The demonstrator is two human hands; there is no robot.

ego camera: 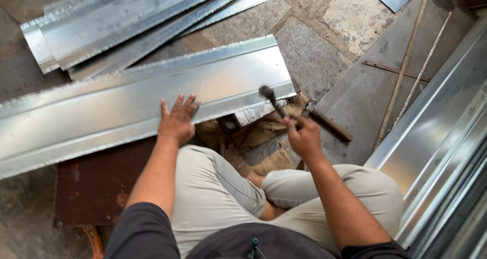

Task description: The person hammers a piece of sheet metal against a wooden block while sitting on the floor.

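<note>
Hands apart — left (pixel 177 122) spread flat on sheet's (pixel 127 101) near edge, right (pixel 304 137) gripping hammer (pixel 271 100) beside it.

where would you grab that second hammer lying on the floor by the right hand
Grip the spare hammer by its wooden handle, near the free lower-right end. The handle lies flat on the stone floor, angled away from the head, so come from above and the right. This keeps clear of the right hand and its raised hammer.

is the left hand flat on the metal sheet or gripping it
Flat. The left hand lies palm down with fingers spread on the long metal sheet, near its front edge; no fingers curl around that edge.
</note>
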